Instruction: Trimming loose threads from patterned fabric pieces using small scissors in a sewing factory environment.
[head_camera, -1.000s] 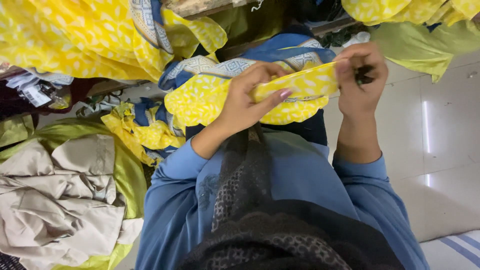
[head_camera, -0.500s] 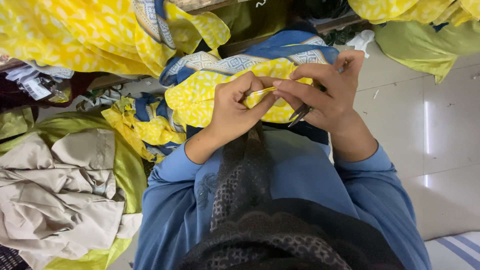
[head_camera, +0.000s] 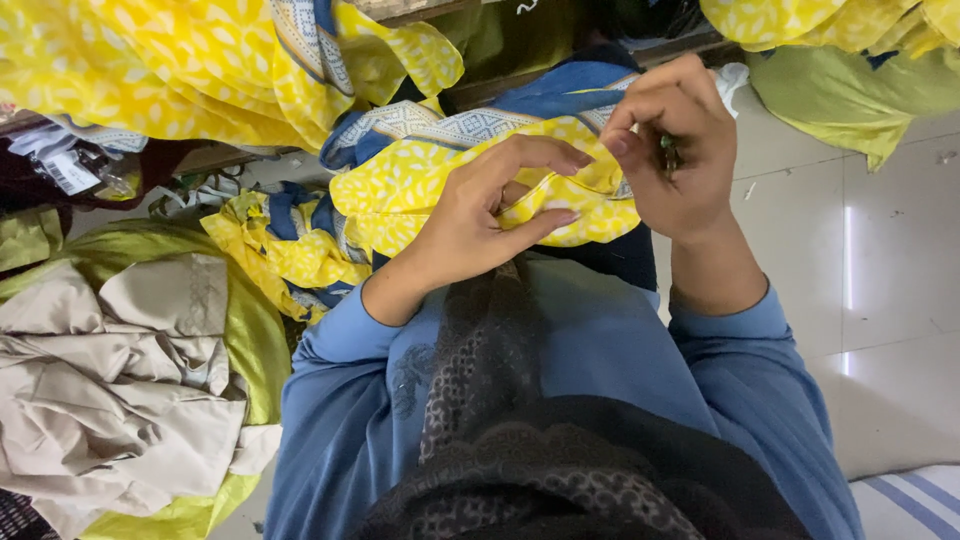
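Head view: both hands pinch yellow printed fabric (head_camera: 420, 180).
Left hand (head_camera: 480, 215) and right hand (head_camera: 675, 150) grip its edge; small dark tool (head_camera: 668, 155) may snag or nick cloth.

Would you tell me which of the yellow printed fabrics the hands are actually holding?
The yellow leaf-print piece in the centre, pinched between left hand and right hand; the other yellow fabrics lie untouched.

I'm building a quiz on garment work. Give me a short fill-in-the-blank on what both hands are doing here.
1. Both hands pinch a strip of ____ printed fabric.
2. The right hand also holds a small dark ____ whose kind is unclear.
3. Left of the left hand lies a crumpled ____ garment.

Missing words: yellow; tool; beige
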